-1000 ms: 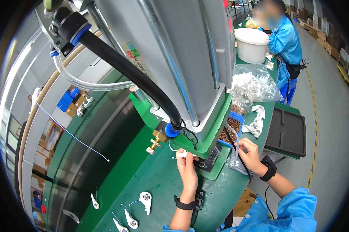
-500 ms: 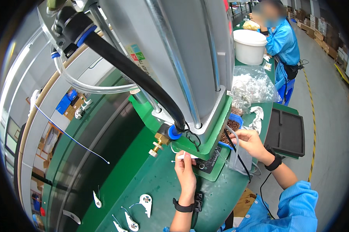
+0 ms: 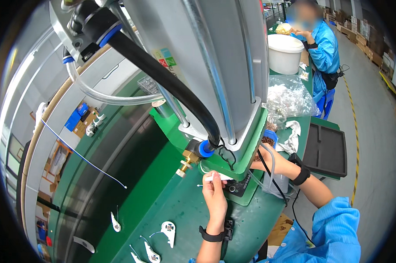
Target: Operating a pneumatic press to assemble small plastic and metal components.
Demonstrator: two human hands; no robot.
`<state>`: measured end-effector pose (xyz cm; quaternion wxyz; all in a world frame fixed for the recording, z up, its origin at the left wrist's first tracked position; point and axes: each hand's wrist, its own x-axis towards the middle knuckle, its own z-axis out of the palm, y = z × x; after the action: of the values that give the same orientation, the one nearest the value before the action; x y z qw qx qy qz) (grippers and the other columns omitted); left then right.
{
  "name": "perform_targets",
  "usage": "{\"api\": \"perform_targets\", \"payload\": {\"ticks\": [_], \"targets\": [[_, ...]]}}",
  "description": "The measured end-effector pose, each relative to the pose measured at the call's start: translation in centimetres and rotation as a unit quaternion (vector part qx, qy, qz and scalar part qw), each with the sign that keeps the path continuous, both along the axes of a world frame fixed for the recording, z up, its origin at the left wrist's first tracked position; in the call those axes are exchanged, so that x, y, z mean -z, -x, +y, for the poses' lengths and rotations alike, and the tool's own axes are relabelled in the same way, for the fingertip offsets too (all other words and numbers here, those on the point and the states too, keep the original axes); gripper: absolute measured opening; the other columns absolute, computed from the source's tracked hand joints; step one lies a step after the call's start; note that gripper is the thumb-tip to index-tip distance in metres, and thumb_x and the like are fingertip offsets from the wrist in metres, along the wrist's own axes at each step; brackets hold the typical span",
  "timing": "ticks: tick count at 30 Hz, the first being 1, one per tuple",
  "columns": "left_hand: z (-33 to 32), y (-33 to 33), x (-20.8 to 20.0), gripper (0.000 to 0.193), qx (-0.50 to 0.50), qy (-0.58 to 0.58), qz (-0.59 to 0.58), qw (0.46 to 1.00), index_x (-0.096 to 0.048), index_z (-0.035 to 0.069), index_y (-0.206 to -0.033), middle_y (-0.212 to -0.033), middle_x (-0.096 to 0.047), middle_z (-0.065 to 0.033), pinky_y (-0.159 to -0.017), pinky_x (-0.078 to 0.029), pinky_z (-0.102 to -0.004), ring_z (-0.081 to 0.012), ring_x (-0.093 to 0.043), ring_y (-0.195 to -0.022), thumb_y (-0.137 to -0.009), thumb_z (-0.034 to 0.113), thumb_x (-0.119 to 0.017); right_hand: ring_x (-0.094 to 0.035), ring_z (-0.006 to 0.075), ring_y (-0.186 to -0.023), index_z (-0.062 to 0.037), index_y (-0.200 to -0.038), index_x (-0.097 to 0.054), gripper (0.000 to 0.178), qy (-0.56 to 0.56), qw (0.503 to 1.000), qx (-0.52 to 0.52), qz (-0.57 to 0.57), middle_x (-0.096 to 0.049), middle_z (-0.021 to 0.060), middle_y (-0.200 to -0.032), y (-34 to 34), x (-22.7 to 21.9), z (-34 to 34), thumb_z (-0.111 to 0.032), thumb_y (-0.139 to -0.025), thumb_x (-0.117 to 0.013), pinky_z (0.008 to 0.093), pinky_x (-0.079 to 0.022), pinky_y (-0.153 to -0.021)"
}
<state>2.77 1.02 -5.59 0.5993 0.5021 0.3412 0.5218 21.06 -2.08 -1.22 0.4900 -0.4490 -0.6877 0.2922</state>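
My left hand is closed, pinching a white plastic part beneath the green plate of a grey pneumatic press. The far end of that part is hidden under the plate. My right hand reaches in from the right behind the plate's edge, near a blue bin of small brown metal pieces. Its fingers are hidden by the plate and tubes, so what they touch cannot be made out. Close by my left hand sits a black control panel on the press base.
Several white handle-shaped parts with thin wires, one of them a round-ended piece, lie at the lower left. A black hose hangs before the press. Beyond are a clear bag, a white bucket and a co-worker in blue.
My right hand has moved left and inward, and its fingers have gone behind the plate. My left hand keeps its pinch on the white part. The whole view has shifted slightly.
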Motion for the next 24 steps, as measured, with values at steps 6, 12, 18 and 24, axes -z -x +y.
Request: {"api": "perform_targets", "payload": {"ticks": [6, 12, 18, 24], "targets": [[0.0, -0.4, 0.0, 0.016, 0.001, -0.015, 0.019, 1.000, -0.049, 0.005, -0.089, -0.074, -0.050, -0.0006, -0.058, -0.036, -0.0198, -0.0056, -0.045, -0.064, -0.091, 0.020, -0.045, -0.053, 0.0166, -0.069, -0.0023, -0.080, -0.065, 0.013, -0.019, 0.999, -0.027, -0.039, -0.057, 0.0097, -0.093, 0.1, -0.3, 0.8, -0.014, -0.075, -0.066, 0.0245, -0.043, -0.058], [0.1, 0.1, -0.1, 0.015, 0.003, -0.011, 0.016, 1.000, -0.049, 0.004, -0.089, -0.076, -0.050, -0.0010, -0.058, -0.036, -0.0198, -0.0057, -0.045, -0.064, -0.091, 0.018, -0.045, -0.050, 0.0140, -0.073, 0.0008, -0.117, -0.048, 0.046, -0.020, 0.997, 0.024, 0.074, -0.051, 0.0103, -0.093, -0.8, 1.7, 0.0, -0.017, -0.078, -0.064, 0.0230, -0.040, -0.060], [-0.2, -0.1, -0.1, 0.015, -0.002, -0.008, 0.010, 1.000, -0.048, 0.004, -0.090, -0.074, -0.050, -0.0006, -0.057, -0.035, -0.0196, -0.0055, -0.044, -0.064, -0.092, 0.018, -0.044, -0.042, 0.0150, -0.061, -0.0007, -0.115, -0.047, 0.040, -0.057, 0.935, 0.344, -0.065, -0.042, 0.0063, -0.070, -1.3, 6.9, -4.6, -0.007, -0.077, -0.057, 0.0265, -0.036, -0.053], [0.1, 0.5, 0.1, 0.015, 0.000, -0.013, 0.011, 1.000, -0.048, 0.004, -0.090, -0.069, -0.045, 0.0009, -0.055, -0.033, -0.0197, -0.0051, -0.039, -0.061, -0.092, 0.018, -0.044, -0.047, 0.0220, -0.062, -0.0039, -0.104, -0.053, 0.031, -0.128, 0.899, 0.397, -0.134, -0.049, 0.0092, -0.069, -2.2, 5.2, -1.5, -0.008, -0.073, -0.058, 0.0323, -0.037, -0.057]]}}
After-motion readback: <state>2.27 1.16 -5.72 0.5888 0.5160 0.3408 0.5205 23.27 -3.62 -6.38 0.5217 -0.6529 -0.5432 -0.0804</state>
